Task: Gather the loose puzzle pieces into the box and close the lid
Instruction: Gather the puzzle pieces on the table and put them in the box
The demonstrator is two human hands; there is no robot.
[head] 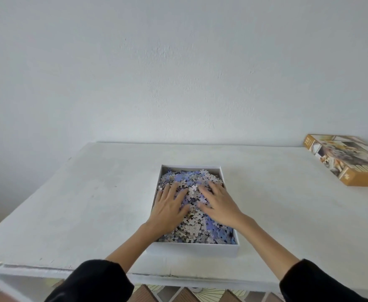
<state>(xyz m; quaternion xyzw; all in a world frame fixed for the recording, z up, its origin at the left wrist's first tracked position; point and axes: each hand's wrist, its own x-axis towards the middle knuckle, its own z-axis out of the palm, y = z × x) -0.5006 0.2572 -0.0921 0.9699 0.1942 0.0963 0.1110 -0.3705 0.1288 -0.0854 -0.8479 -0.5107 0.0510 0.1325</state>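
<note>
The box [211, 249] looked like matt white card, the pieces [197, 225] printed card, the table [91, 203] matt, scuffed white paint.

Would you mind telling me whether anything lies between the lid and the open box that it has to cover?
Nothing visible lies on the table between the lid and the box. Only the left hand and right hand rest flat on the puzzle pieces inside it.

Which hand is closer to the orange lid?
Right. The right hand presses the puzzle pieces nearer the lid; the left hand presses them farther left.
</note>
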